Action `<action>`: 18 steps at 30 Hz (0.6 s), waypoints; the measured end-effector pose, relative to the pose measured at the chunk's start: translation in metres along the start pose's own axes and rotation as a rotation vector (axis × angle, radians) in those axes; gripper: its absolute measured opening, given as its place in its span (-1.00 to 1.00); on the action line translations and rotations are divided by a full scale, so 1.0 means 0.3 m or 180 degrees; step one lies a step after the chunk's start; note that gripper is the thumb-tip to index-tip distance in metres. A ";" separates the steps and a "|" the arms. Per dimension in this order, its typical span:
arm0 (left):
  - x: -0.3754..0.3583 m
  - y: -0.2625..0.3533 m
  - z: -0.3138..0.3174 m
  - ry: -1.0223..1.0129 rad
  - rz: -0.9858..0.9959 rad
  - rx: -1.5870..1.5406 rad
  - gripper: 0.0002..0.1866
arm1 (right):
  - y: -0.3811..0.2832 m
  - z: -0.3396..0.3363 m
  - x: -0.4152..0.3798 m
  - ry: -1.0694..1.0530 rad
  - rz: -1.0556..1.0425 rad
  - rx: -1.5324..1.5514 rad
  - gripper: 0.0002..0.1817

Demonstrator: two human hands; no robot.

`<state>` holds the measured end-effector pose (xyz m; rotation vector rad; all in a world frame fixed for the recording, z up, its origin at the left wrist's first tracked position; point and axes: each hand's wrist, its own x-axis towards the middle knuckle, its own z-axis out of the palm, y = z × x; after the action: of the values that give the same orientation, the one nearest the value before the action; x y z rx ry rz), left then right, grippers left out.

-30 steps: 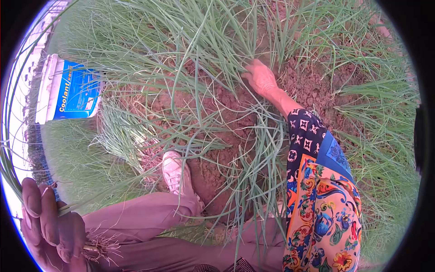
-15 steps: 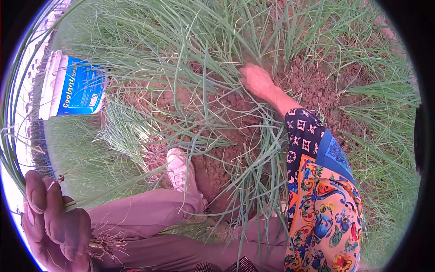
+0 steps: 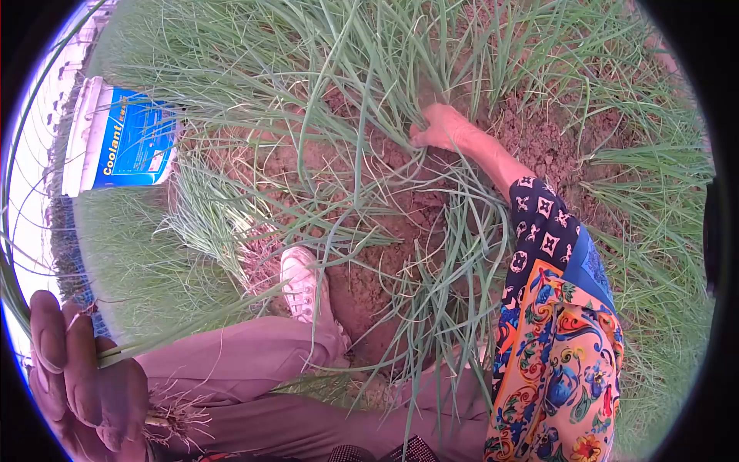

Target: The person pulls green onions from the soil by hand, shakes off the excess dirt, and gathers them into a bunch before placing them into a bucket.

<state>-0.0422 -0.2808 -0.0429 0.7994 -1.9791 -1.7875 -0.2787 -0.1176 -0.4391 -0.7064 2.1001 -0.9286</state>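
Observation:
At the lower left, my left hand [image 3: 88, 377] is closed round several pulled green onions [image 3: 146, 346]. Their long leaves run up the left edge, and a tuft of soil-covered roots [image 3: 178, 420] sticks out below the palm. My right hand [image 3: 446, 127], in a patterned sleeve [image 3: 562, 339], reaches down to the soil at upper middle. Its fingers curl round the base of a standing clump of green onions [image 3: 408, 85]; the fingertips are partly hidden by leaves. Loose green leaves [image 3: 439, 285] hang across the ground below that forearm.
A white bucket with a blue Coolant label [image 3: 135, 142] stands at the upper left. Beside it lies a bundle of green onions [image 3: 208, 219] with roots together. My shoe [image 3: 304, 285] rests on bare brown soil [image 3: 369, 296]. More rows grow on the right [image 3: 654, 208].
My right forearm has shifted slightly right, and the right hand now shows sharper at the clump's base. My left hand has moved a little left and down with its green onions.

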 end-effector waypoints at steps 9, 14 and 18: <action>-0.005 -0.009 0.009 0.0396 0.0081 -0.0122 -0.70 | -0.057 0.079 0.037 0.0427 -0.0219 -0.1122 -0.73; -0.006 0.018 -0.002 -0.0330 -0.0081 -0.0173 -0.74 | -0.070 0.086 0.015 0.0683 -0.0608 -0.1297 -0.76; 0.008 0.013 -0.004 -0.0317 -0.0138 -0.0185 -0.76 | -0.058 0.133 0.043 0.0971 -0.0882 -0.1324 -0.80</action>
<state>-0.0440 -0.2831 -0.0392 0.7542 -1.9754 -1.9354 -0.2517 -0.1525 -0.4497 -1.1520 2.5487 -0.7857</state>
